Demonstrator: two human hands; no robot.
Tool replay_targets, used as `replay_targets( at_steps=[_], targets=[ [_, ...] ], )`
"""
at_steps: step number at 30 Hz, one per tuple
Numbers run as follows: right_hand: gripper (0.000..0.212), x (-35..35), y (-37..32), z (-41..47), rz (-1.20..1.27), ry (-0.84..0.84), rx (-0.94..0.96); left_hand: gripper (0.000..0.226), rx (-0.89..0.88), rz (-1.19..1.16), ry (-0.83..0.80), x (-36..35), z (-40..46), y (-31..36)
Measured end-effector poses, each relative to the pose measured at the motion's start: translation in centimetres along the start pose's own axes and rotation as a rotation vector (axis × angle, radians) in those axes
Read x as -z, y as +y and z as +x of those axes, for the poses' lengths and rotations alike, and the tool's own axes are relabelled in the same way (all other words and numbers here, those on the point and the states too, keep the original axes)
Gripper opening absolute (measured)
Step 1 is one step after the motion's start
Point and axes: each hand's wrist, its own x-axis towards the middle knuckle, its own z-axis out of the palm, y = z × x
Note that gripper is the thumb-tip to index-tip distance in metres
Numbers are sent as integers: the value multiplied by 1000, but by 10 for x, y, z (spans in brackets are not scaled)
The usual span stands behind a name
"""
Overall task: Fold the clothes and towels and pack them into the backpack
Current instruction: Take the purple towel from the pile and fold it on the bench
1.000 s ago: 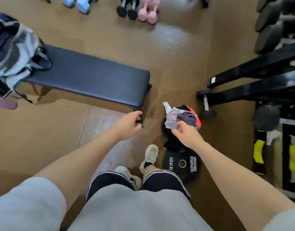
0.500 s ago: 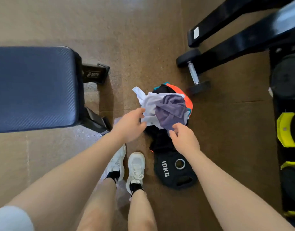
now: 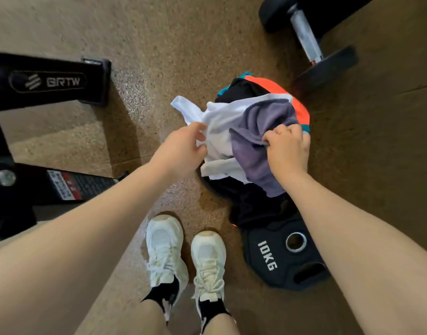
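The step in hand looks like the gathering one: the clothes are being picked up off the floor, and nothing is folded or packed yet; the backpack is not in view. The right hand (image 3: 288,147) has its fingers curled tight into the near edge of a purple towel (image 3: 263,131), bunching it at the knuckles. The left hand (image 3: 183,146) is half closed, thumb and fingers pinching the side of a white garment (image 3: 217,122) that lies just left of the towel and partly under it; how firmly it grips I cannot tell. Both pieces sit on top of a loose heap: beyond the right hand an orange and teal garment (image 3: 301,110) shows at the heap's far edge, and black cloth (image 3: 253,204) spreads below both hands toward the person's feet. The towel reads as thick, napped terry that holds soft rounded folds; the white piece is thin and smooth, with a strap-like corner sticking up beyond the left hand, so it will likely go limp and slide. The next move, I judge, calls for lifting the two top pieces clear together without dragging the black cloth along, then finding a flat place to fold. Under the right forearm lies a black rubbery weight plate (image 3: 284,259) marked 10KG, partly under the black cloth; a dumbbell (image 3: 306,39) lies well beyond the right hand, and a bench frame (image 3: 50,81) stands left of the left arm.
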Motion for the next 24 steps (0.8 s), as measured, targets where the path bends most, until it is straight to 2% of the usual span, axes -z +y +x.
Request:
replay_targets(
  at_steps=[3,7,9,12,15,18,21,24],
  targets=[
    [23,25,4,-18,144,13,1,46,-34,40,-45,15,-20,17],
    [6,109,-6,-72,295,70,187,45,-40,50,-98,55,-67,62],
    [15,158,-6,-103,368,-15,256,45,-50,44,-124,80,-98,94],
    [19,238,-4,-148,571,-114,154,44,-90,5,-139,119,-152,144],
    [17,308,-2,-190,784,-95,33,40,-66,-64,-132,151,-206,183],
    [17,371,-9,-238,883,-42,-10,31,99,-318,-101,181,-262,221],
    [17,415,-25,-283,928,-14,29,29,278,-738,-137,206,-315,249],
    [15,430,-49,-314,985,-56,45,34,376,-849,-156,220,-355,251]
  ],
)
